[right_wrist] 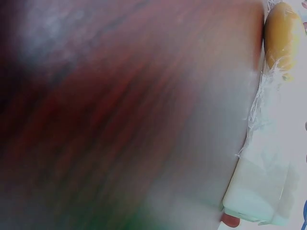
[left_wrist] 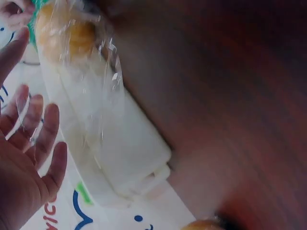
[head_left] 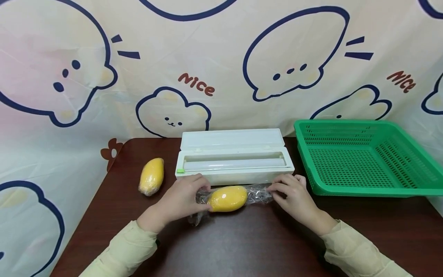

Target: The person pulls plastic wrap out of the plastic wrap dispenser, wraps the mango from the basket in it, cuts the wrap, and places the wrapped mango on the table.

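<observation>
A yellow mango (head_left: 228, 199) lies on its side at the middle of the table, with crinkled cling film (head_left: 257, 194) spreading from both ends. My left hand (head_left: 180, 198) is at its left end, thumb and fingers apart around the film there. In the left wrist view the fingers (left_wrist: 48, 124) of that hand are spread, with film close to them. At the film's right end my right hand (head_left: 294, 196) rests with loosely bent fingers touching it. The right wrist view shows the mango (right_wrist: 282, 36) and film (right_wrist: 261, 108), with little of the right hand.
Directly behind the mango stands an open white cling film box (head_left: 235, 177) with a film roll (head_left: 235, 164) inside. A second mango, wrapped (head_left: 152, 176), lies to the left. The green basket (head_left: 373, 191) stands at the right, against a patterned backdrop (head_left: 225, 46).
</observation>
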The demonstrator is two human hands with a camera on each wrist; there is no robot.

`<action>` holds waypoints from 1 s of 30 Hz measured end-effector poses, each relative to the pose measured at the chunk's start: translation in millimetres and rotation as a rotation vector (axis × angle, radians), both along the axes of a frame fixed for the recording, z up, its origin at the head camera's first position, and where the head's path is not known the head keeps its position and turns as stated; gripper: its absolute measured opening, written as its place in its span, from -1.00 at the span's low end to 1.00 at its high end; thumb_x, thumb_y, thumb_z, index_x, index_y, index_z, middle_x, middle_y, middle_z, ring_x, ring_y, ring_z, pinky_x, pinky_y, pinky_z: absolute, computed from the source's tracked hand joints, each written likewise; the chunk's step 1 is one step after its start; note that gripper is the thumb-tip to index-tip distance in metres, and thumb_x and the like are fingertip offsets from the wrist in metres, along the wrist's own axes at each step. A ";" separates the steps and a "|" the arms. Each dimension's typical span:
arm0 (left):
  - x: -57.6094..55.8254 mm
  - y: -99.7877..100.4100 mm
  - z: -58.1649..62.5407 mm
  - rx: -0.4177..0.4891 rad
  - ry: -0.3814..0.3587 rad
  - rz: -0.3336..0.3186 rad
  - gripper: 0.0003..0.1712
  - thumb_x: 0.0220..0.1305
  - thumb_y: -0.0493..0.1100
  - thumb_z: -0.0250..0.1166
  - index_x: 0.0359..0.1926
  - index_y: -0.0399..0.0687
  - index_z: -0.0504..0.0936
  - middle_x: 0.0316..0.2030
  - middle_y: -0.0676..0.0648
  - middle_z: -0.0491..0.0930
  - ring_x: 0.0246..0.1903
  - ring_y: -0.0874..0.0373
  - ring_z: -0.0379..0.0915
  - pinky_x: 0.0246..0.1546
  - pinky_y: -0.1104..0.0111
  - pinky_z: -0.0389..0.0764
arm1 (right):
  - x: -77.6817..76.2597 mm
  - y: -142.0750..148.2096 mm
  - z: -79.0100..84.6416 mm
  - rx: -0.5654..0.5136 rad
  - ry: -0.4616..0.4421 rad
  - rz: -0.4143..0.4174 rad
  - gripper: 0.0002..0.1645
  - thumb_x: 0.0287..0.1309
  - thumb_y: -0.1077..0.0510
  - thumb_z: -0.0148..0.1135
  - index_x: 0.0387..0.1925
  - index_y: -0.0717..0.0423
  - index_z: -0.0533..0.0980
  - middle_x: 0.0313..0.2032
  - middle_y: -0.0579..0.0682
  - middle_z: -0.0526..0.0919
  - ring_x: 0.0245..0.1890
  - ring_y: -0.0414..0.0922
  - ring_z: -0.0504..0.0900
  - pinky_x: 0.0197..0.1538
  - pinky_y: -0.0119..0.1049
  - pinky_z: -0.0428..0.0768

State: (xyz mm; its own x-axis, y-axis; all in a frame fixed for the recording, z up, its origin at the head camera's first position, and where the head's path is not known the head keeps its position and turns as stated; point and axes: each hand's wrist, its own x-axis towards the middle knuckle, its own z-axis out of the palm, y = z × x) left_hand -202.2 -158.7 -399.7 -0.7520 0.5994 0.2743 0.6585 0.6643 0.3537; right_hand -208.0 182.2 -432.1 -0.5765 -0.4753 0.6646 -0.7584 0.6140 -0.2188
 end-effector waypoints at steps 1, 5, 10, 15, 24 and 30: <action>0.7 1.3 -1.3 -0.014 0.022 0.011 -0.43 -0.24 0.15 0.62 -0.29 0.02 0.53 -0.36 0.11 0.48 -0.39 0.24 0.40 -0.35 0.29 0.49 | 0.4 -0.2 0.3 0.002 -0.001 -0.002 -0.72 -0.22 0.42 0.39 -0.44 0.01 0.66 -0.30 -0.06 0.60 -0.23 -0.10 0.52 -0.21 0.00 0.20; 3.3 6.4 -7.1 -0.038 0.087 0.040 -0.37 -0.32 0.17 0.64 -0.32 0.05 0.47 -0.36 0.12 0.44 -0.40 0.25 0.36 -0.38 0.24 0.47 | 0.7 -0.1 0.5 0.009 -0.004 -0.009 -0.71 -0.23 0.40 0.42 -0.44 -0.02 0.65 -0.30 -0.08 0.60 -0.23 -0.11 0.51 -0.22 -0.01 0.19; 6.5 9.8 -12.0 -0.030 0.059 0.030 -0.47 -0.22 0.01 0.63 -0.40 0.05 0.42 -0.41 0.09 0.38 -0.46 0.26 0.30 -0.46 0.36 0.41 | 1.1 0.0 0.4 0.026 -0.020 -0.003 -0.71 -0.25 0.38 0.45 -0.47 -0.04 0.64 -0.31 -0.14 0.59 -0.24 -0.13 0.50 -0.20 -0.01 0.18; 8.3 10.3 -13.5 0.004 -0.047 0.005 -0.53 -0.10 -0.14 0.58 -0.45 0.02 0.36 -0.46 0.05 0.33 -0.48 0.27 0.26 -0.50 0.45 0.35 | 1.2 0.2 -0.6 0.056 -0.013 0.013 -0.71 -0.26 0.38 0.44 -0.46 -0.05 0.64 -0.33 -0.15 0.59 -0.24 -0.13 0.51 -0.20 0.00 0.18; 3.7 5.4 -21.6 0.034 -0.200 -0.059 -0.57 0.03 -0.23 0.50 -0.56 0.07 0.33 -0.58 0.12 0.33 -0.53 0.33 0.31 -0.47 0.48 0.39 | 3.8 2.3 -6.8 0.208 -0.125 -0.004 -0.71 -0.22 0.28 0.51 -0.41 -0.14 0.67 -0.38 -0.27 0.64 -0.22 -0.20 0.47 -0.17 0.02 0.14; -0.6 2.2 -23.9 0.040 -0.219 -0.119 -0.57 0.03 -0.29 0.47 -0.57 0.06 0.32 -0.61 0.12 0.32 -0.51 0.28 0.30 -0.48 0.49 0.36 | 2.9 3.6 9.2 0.444 -0.363 0.090 -0.68 -0.09 0.20 0.47 -0.20 -0.13 0.69 -0.27 -0.33 0.67 -0.19 -0.26 0.49 -0.17 -0.10 0.15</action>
State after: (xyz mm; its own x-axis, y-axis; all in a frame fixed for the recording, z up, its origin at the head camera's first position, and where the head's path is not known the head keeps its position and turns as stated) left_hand -202.8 -156.5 -423.6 -0.7210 0.6792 0.1374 0.6357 0.5693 0.5213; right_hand -205.1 185.9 -422.9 -0.6745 -0.7213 0.1571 -0.7365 0.6428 -0.2109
